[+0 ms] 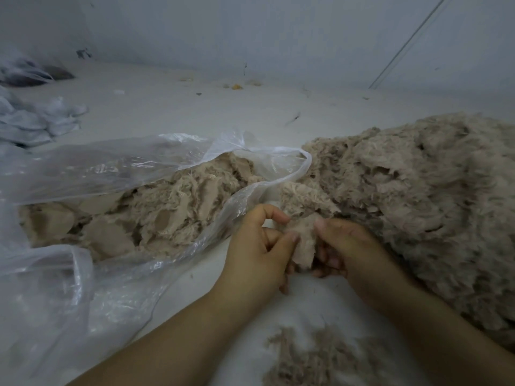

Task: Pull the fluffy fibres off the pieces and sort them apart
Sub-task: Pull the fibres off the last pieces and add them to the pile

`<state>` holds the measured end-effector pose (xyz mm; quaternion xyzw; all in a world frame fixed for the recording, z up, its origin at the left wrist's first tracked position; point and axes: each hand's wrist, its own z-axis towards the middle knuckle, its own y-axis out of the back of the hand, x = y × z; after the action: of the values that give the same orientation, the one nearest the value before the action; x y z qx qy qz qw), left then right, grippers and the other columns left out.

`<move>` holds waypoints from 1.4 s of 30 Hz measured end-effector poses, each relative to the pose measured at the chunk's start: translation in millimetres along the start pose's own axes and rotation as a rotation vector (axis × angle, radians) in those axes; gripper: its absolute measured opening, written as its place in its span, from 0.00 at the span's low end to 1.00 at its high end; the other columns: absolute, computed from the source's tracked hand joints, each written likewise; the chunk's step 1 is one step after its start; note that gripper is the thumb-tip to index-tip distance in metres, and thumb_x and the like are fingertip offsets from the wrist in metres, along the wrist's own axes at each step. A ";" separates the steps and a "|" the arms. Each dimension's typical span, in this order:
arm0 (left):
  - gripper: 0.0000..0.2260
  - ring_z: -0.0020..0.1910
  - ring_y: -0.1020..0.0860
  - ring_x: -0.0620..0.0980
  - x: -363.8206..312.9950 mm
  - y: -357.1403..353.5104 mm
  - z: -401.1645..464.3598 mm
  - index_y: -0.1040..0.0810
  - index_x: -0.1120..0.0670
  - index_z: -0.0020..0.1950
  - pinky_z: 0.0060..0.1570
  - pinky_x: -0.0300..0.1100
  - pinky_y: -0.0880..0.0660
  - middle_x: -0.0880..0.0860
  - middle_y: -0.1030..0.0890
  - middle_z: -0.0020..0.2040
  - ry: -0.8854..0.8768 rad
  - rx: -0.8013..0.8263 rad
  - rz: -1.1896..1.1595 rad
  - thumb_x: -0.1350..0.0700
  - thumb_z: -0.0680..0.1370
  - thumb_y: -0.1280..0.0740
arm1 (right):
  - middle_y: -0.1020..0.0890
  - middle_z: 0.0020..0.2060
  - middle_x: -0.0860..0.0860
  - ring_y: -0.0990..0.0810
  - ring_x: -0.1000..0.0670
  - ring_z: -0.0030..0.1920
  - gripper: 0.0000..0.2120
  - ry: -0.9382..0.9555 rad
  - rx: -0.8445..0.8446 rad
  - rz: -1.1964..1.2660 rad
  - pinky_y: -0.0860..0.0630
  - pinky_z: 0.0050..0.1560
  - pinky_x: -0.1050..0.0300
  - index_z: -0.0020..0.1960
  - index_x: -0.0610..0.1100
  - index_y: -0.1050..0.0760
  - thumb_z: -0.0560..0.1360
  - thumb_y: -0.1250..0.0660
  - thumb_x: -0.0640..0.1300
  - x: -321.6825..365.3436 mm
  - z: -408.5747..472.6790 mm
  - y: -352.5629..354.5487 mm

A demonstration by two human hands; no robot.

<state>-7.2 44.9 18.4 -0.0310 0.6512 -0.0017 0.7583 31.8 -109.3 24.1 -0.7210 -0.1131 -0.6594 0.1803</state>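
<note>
Both hands hold one small beige fluffy piece (304, 243) low in the middle of the view. My left hand (259, 246) pinches its left edge between thumb and fingers. My right hand (345, 246) grips its right side with the thumb on top. A big heap of beige fluffy pieces (418, 201) lies to the right, touching my right hand. A clear plastic bag (117, 162) on the left lies open and holds more beige pieces (145, 215), some with bare fabric backing showing. Loose pulled fibres (317, 355) lie on the white surface near my forearms.
The work goes on over a white surface (195, 112) that meets a pale wall at the back. Crumpled grey-white bags (36, 121) and a dark bundle (30, 73) sit at the far left. Small scraps (237, 86) lie near the wall.
</note>
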 end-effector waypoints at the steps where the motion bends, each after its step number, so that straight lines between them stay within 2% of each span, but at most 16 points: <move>1: 0.07 0.18 0.31 0.48 0.3 -0.7 -1.6 0.31 0.53 0.50 0.19 0.40 0.31 0.51 0.25 0.24 -0.038 0.000 0.039 0.65 0.80 0.36 | 0.23 0.29 0.46 0.25 0.50 0.29 0.12 0.018 0.049 -0.052 0.27 0.29 0.61 0.35 0.47 0.19 0.72 0.31 0.53 0.6 -1.5 -2.2; 4: 0.08 0.19 0.31 0.43 0.2 -2.7 -4.5 0.31 0.52 0.48 0.21 0.37 0.34 0.49 0.25 0.24 -0.112 -0.004 0.116 0.65 0.80 0.38 | 0.23 0.30 0.43 0.27 0.49 0.30 0.10 0.037 0.117 -0.120 0.28 0.30 0.61 0.35 0.45 0.19 0.73 0.28 0.47 1.2 -3.4 -5.3; 6: 0.07 0.20 0.33 0.45 -0.6 -2.2 -3.8 0.31 0.52 0.47 0.23 0.41 0.36 0.50 0.27 0.24 -0.118 -0.030 0.113 0.64 0.81 0.38 | 0.24 0.28 0.46 0.26 0.52 0.28 0.08 0.000 0.030 -0.107 0.26 0.29 0.62 0.35 0.43 0.19 0.73 0.30 0.42 0.7 -0.5 -2.8; 10: 0.07 0.21 0.31 0.44 -4.4 -1.8 -5.4 0.28 0.55 0.49 0.24 0.39 0.33 0.46 0.26 0.24 -0.194 -0.011 0.114 0.66 0.81 0.40 | 0.28 0.23 0.47 0.30 0.51 0.26 0.10 -0.074 -0.077 -0.074 0.25 0.26 0.60 0.37 0.37 0.24 0.76 0.38 0.30 -2.8 3.9 0.5; 12: 0.10 0.22 0.30 0.42 -5.0 -2.7 -7.2 0.23 0.54 0.48 0.24 0.39 0.31 0.44 0.24 0.27 -0.244 -0.020 0.132 0.67 0.81 0.39 | 0.29 0.23 0.46 0.31 0.50 0.26 0.12 -0.072 -0.087 -0.037 0.25 0.26 0.59 0.37 0.37 0.23 0.76 0.40 0.31 -3.0 2.7 1.6; 15: 0.13 0.25 0.25 0.39 -4.9 -4.4 -6.7 0.18 0.52 0.47 0.25 0.36 0.27 0.45 0.20 0.34 -0.239 -0.022 0.140 0.68 0.80 0.38 | 0.23 0.30 0.42 0.25 0.50 0.29 0.09 -0.042 0.000 -0.006 0.24 0.29 0.59 0.38 0.40 0.19 0.75 0.35 0.41 -0.3 -0.2 1.0; 17: 0.15 0.29 0.23 0.37 -6.2 -4.7 -6.4 0.18 0.50 0.49 0.30 0.32 0.26 0.44 0.18 0.37 -0.277 -0.013 0.192 0.69 0.79 0.37 | 0.21 0.35 0.38 0.22 0.47 0.33 0.08 -0.044 0.016 -0.021 0.23 0.31 0.59 0.43 0.35 0.19 0.74 0.33 0.41 -0.3 -0.8 0.3; 19: 0.16 0.36 0.21 0.34 -10.5 0.0 -4.8 0.18 0.51 0.51 0.38 0.27 0.27 0.42 0.18 0.40 -0.392 -0.070 0.328 0.71 0.77 0.37 | 0.24 0.33 0.38 0.23 0.48 0.31 0.10 -0.071 -0.035 0.010 0.23 0.29 0.59 0.42 0.34 0.21 0.78 0.38 0.35 -0.9 2.2 1.2; 21: 0.15 0.40 0.22 0.36 -16.7 12.8 0.9 0.16 0.57 0.49 0.44 0.26 0.30 0.47 0.18 0.41 -0.560 -0.199 0.552 0.71 0.75 0.39 | 0.27 0.26 0.45 0.27 0.53 0.26 0.19 -0.088 -0.092 0.033 0.23 0.28 0.60 0.34 0.40 0.20 0.80 0.42 0.34 -1.7 4.3 2.9; 24: 0.14 0.40 0.25 0.51 -29.0 42.9 11.4 0.17 0.63 0.48 0.42 0.36 0.29 0.56 0.20 0.40 -0.755 -0.387 0.943 0.68 0.74 0.42 | 0.28 0.23 0.49 0.28 0.55 0.24 0.23 -0.084 -0.107 0.030 0.23 0.28 0.59 0.31 0.43 0.19 0.80 0.43 0.34 -2.5 5.8 2.6; 26: 0.11 0.36 0.27 0.58 -34.4 61.5 16.7 0.19 0.64 0.44 0.32 0.46 0.31 0.60 0.24 0.40 -0.643 -0.460 1.201 0.68 0.72 0.42 | 0.28 0.23 0.49 0.28 0.55 0.24 0.23 -0.082 -0.102 0.024 0.23 0.27 0.60 0.31 0.44 0.18 0.80 0.42 0.34 -3.5 6.3 1.4; 28: 0.05 0.35 0.34 0.55 -34.9 71.8 20.9 0.27 0.62 0.38 0.30 0.46 0.40 0.59 0.30 0.41 -0.345 -0.426 1.357 0.70 0.69 0.38 | 0.28 0.23 0.50 0.28 0.55 0.24 0.23 -0.084 -0.103 0.018 0.23 0.27 0.60 0.32 0.44 0.18 0.80 0.42 0.34 -3.7 6.4 1.3; 31: 0.11 0.39 0.40 0.52 -23.2 76.6 22.5 0.38 0.54 0.38 0.30 0.45 0.45 0.57 0.33 0.49 -0.121 -0.342 1.450 0.67 0.72 0.38 | 0.28 0.24 0.50 0.28 0.55 0.24 0.21 -0.078 -0.110 -0.006 0.23 0.27 0.60 0.34 0.42 0.18 0.80 0.41 0.33 -3.2 5.4 0.3; 34: 0.14 0.38 0.38 0.54 -26.3 69.1 22.8 0.41 0.54 0.35 0.29 0.42 0.51 0.57 0.35 0.45 -0.213 -0.340 1.431 0.69 0.65 0.39 | 0.28 0.23 0.50 0.28 0.55 0.24 0.17 -0.072 -0.119 -0.019 0.23 0.27 0.61 0.37 0.39 0.19 0.80 0.41 0.33 -2.3 3.4 -1.9; 38: 0.06 0.42 0.34 0.58 -28.1 59.5 20.7 0.33 0.59 0.33 0.36 0.47 0.40 0.60 0.30 0.43 -0.451 -0.471 1.429 0.68 0.60 0.41 | 0.28 0.23 0.50 0.29 0.55 0.24 0.14 -0.071 -0.123 -0.024 0.23 0.27 0.61 0.40 0.36 0.21 0.80 0.41 0.33 -0.1 2.2 -4.3; 42: 0.04 0.40 0.30 0.59 -21.6 54.6 21.3 0.27 0.62 0.35 0.37 0.53 0.32 0.60 0.27 0.38 -0.491 -0.357 1.367 0.69 0.64 0.36 | 0.28 0.23 0.50 0.29 0.55 0.23 0.13 -0.074 -0.122 -0.039 0.23 0.27 0.61 0.40 0.36 0.22 0.80 0.41 0.33 0.1 2.3 -4.6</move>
<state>8.5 101.3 40.3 0.2585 0.3278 0.5827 0.6972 32.0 -104.2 24.5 -0.7522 -0.0934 -0.6414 0.1186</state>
